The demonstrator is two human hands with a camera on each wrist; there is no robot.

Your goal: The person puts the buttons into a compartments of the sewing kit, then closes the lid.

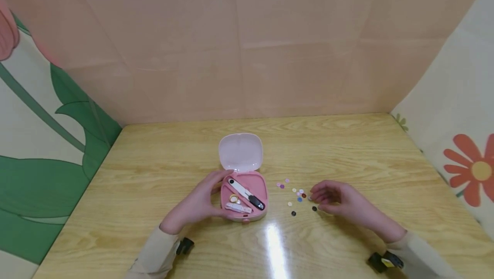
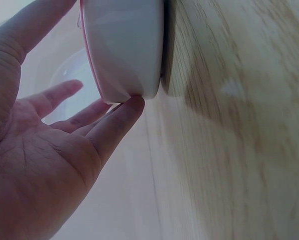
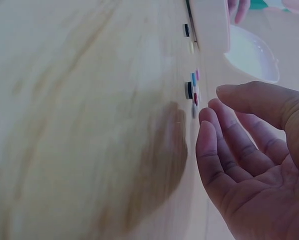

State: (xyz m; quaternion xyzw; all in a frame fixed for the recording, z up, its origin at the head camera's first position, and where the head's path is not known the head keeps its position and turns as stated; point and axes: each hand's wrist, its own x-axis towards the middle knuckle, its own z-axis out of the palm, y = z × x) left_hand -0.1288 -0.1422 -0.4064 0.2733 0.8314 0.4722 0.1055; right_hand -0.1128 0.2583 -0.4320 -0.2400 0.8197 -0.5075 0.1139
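My left hand (image 1: 204,199) grips a small pink box (image 1: 263,191) from its left side, thumb at the front and fingers at the back corner. In the left wrist view its fingertips (image 2: 134,104) press the pale side wall of the box. The hinged lid (image 1: 241,152) stands raised behind. Inside lie a white-and-black folding tool (image 1: 247,194), a white nail clipper (image 1: 238,207) and a small gold-rimmed round item (image 1: 233,198). Over the table's right part, my right hand (image 1: 339,199) hovers with loosely curved fingers and nothing between them, beside several small coloured buttons (image 1: 299,199).
The buttons lie scattered on the wood-grain table (image 1: 173,150) to the right of the box, including a black one (image 1: 293,213) and a purple one (image 1: 282,186). A beige sheet (image 1: 239,56) hangs behind the table, and flower-patterned cloths (image 1: 471,171) flank it.
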